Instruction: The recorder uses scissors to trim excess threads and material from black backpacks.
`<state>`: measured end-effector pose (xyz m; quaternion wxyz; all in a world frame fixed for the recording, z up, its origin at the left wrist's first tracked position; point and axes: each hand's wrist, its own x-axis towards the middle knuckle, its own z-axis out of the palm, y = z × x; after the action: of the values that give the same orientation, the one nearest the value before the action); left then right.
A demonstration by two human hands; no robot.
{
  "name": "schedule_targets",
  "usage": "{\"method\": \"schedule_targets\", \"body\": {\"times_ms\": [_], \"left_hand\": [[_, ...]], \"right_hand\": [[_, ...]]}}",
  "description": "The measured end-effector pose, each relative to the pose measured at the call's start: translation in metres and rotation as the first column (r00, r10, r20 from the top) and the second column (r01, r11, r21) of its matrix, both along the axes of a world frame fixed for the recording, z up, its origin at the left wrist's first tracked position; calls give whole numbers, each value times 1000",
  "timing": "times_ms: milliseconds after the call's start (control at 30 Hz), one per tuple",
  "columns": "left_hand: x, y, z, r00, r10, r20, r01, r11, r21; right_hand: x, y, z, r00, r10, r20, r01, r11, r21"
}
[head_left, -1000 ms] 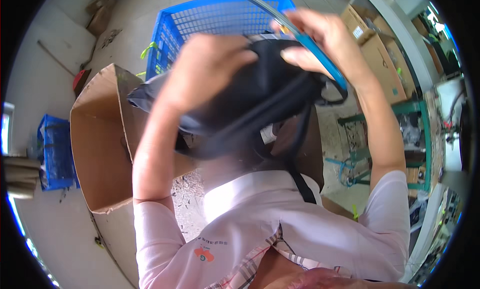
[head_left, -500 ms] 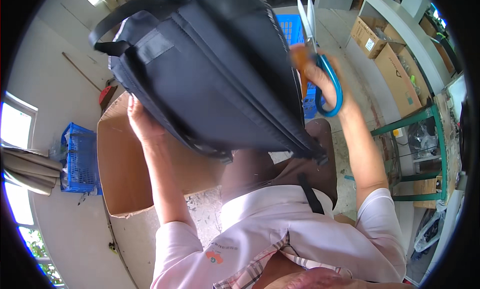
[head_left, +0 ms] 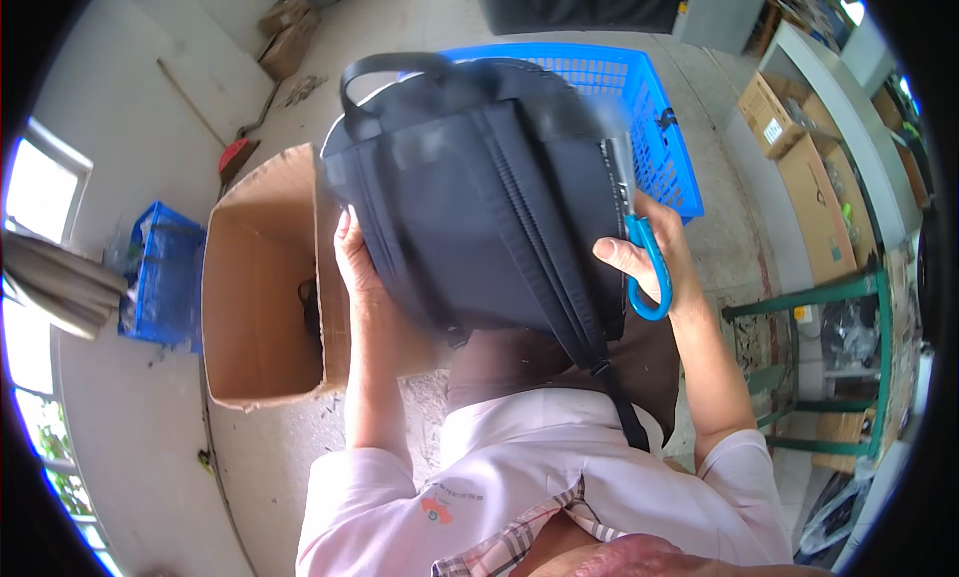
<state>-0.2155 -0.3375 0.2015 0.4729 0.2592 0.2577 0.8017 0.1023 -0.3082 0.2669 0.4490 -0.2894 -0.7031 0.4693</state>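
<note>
A black backpack [head_left: 440, 207] is held up over my lap, its top handle at the far left and a shoulder strap running down its right half. My left hand [head_left: 355, 252] grips its left edge, with the thumb showing and the other fingers mostly hidden by the bag. At the right edge, my right hand [head_left: 664, 247] has large scissors [head_left: 647, 277] in its grasp, a blue handle loop toward me. Their blades point away along the bag's side and are blurred. Part of this hand's fingers is hidden, and its thumb lies against the bag.
Beyond the backpack stands a large blue plastic basket [head_left: 664, 167]. An open cardboard box [head_left: 262, 307] is at my left with a dark item inside, near a smaller blue crate [head_left: 165, 277]. At the right are a green metal frame [head_left: 879, 362] and cardboard boxes [head_left: 814, 202].
The backpack has come lower and more level, uncovering the blue basket. My right hand has moved down with the scissors beside the bag's edge. My left hand has shifted right with the bag.
</note>
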Motion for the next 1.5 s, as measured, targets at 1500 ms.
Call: {"method": "schedule_targets", "body": {"times_ms": [1500], "left_hand": [[74,306,-334,639,-768,-38,-151,-77,-986]], "right_hand": [[102,11,-193,329,-433,839,678,727,110]]}}
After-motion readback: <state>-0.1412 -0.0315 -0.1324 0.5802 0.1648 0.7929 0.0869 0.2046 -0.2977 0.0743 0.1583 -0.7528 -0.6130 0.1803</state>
